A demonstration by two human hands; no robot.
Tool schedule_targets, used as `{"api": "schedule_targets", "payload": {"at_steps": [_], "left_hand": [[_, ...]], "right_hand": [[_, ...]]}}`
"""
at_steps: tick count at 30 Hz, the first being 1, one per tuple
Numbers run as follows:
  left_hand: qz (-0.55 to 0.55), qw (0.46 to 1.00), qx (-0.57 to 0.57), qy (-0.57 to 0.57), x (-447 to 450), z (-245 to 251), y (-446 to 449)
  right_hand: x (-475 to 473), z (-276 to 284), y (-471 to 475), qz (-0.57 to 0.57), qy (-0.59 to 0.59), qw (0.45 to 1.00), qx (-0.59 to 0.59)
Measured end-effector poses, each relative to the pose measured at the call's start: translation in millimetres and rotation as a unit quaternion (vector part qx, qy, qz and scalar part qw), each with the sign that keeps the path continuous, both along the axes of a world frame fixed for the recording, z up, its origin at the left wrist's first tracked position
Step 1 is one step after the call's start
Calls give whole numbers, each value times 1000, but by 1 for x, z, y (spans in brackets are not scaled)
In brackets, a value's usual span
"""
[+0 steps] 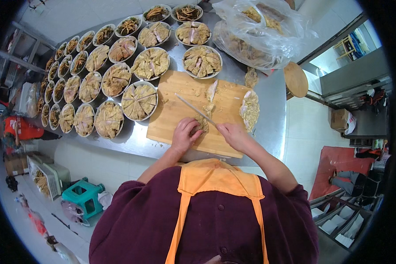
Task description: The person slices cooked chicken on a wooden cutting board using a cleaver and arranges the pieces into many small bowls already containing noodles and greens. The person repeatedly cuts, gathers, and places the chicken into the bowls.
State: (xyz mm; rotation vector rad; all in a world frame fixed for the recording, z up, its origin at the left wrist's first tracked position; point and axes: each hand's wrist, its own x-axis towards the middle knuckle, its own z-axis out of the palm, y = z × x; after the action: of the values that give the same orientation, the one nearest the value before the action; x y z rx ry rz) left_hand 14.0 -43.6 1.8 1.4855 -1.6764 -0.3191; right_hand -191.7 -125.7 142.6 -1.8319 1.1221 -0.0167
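Observation:
My right hand (231, 133) grips the handle of a long knife (192, 107), its blade slanting up and left over a wooden cutting board (171, 89). Under the curled fingers of my left hand (185, 132) is a piece of battered fried food (203, 124), partly hidden; the blade lies right beside it. A cut strip showing a pale inside (212, 90) and a smaller scrap (209, 109) are on the board above the knife. Along the board's right edge lies a larger battered piece (249, 110). Crumbs are scattered over the wood.
Bowls topped with cut fried pieces (139, 100) crowd the steel table (269, 99) to the left; one bowl (202, 61) touches the board's far edge. Farther bowls hold dark shreds (128, 26). A clear plastic bag (257, 36) of fried pieces sits far right. A person in red (23, 128) is at left.

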Motion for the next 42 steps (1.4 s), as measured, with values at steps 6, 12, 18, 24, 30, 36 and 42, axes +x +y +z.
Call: {"api": "schedule_targets", "payload": {"at_steps": [6,12,18,24,30,36,42], "left_hand": [[-5,1000,-2,14,0,-4,1],[-9,1000,-2,22,-2,-5,1],[3,1000,4,26,-2,-2,1],[-12,1000,9,9,2,1,2],[-60,998,-4,29,14,5,8],[-47,999,-25,2,8,1,6],[-35,999,2,15,3,0,1]], "right_hand": [[-29,51,10,66,74,994,42],[-13,38,6,100,96,990,33],[5,-18,14,59,39,997,1],[0,-46,12,42,-10,998,-54],[-10,-51,-19,-80,10,984,159],[-3,-35,-10,-97,23,982,160],[5,7,29,-58,2,998,-15]]}}
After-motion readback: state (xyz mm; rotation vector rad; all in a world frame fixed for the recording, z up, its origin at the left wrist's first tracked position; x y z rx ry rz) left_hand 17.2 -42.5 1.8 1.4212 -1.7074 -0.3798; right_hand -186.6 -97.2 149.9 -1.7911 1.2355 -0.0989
